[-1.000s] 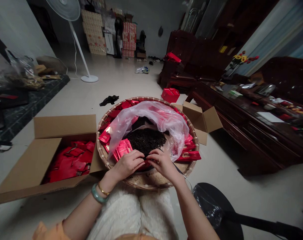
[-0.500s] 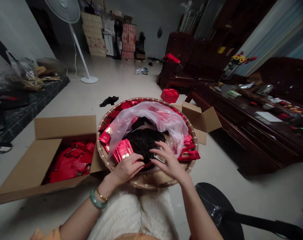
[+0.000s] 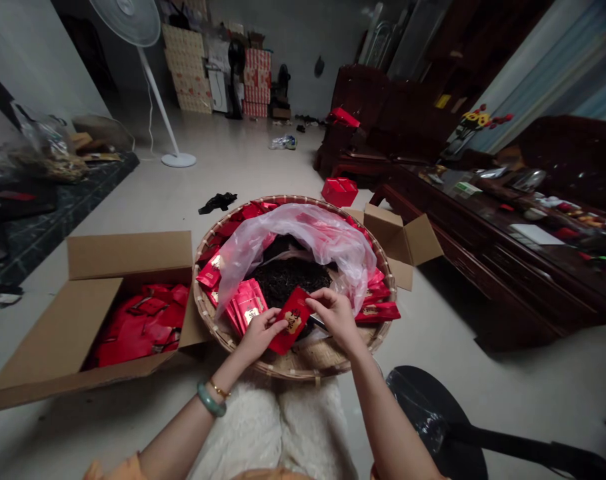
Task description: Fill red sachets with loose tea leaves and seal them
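A small red foil packet (image 3: 291,319) is held up between both hands over the near rim of a round woven basket (image 3: 303,362). My left hand (image 3: 257,336) pinches its lower left edge. My right hand (image 3: 335,315) pinches its upper right corner. In the basket lies a pile of dark loose tea (image 3: 291,277) inside an opened clear plastic bag (image 3: 307,239). Several red packets (image 3: 245,303) are stacked just left of the tea, and more lie around the basket's rim.
An open cardboard box (image 3: 77,327) of red packets sits left of the basket. A smaller open box (image 3: 403,240) stands at its far right. A dark wooden table (image 3: 507,253) runs along the right. A black round stool (image 3: 433,413) is near my right arm. A standing fan (image 3: 147,73) is behind.
My hands were down at the near edge of the tea pile. Now both have lifted a red packet clear of the basket and hold it between them.
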`<state>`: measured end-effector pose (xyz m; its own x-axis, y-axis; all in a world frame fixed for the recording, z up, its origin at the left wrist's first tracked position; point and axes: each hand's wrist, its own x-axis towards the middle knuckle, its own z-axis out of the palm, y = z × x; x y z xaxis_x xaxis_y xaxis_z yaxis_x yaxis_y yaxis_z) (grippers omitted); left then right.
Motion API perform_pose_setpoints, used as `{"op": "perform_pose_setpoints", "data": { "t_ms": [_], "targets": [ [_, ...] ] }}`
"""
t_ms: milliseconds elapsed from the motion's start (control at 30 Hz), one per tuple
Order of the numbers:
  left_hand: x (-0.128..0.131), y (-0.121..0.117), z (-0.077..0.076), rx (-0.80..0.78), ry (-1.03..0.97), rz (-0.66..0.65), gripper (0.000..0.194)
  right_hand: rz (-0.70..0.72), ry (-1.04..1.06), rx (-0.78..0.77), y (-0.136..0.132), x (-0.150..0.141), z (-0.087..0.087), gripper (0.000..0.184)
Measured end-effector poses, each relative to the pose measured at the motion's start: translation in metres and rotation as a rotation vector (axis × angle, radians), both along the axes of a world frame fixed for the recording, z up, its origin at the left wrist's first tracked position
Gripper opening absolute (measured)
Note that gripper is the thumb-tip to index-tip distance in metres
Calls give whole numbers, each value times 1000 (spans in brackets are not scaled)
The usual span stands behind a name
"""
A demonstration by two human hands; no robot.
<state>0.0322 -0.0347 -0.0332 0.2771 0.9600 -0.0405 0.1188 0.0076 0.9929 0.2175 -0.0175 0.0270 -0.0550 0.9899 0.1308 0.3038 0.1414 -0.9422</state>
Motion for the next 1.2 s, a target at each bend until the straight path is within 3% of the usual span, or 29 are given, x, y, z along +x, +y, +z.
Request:
{"op": "perform_pose_setpoints", "data": {
  "t_ms": [167, 500, 867, 1033, 1100, 1200],
  "targets": [
    [6, -1, 6, 35, 22, 105, 37, -28, 90, -64, -1, 2, 0, 18],
    [17, 0, 11, -103, -114, 64, 37, 32, 141, -157, -2, -6, -10, 19],
    [13, -1, 7, 34, 0, 172, 41, 13, 189, -189, -2, -9, -13, 23],
    [15, -5, 4, -173, -101, 8, 40, -14, 70, -98, -2, -9, -16, 20],
    [14, -6, 3, -138, -28, -6, 48, -2, -40, 15, -4, -8, -12, 18],
    [11, -5, 4, -20, 88, 21, 47, 11, -300, 308, -7, -4, -4, 14]
  ]
}}
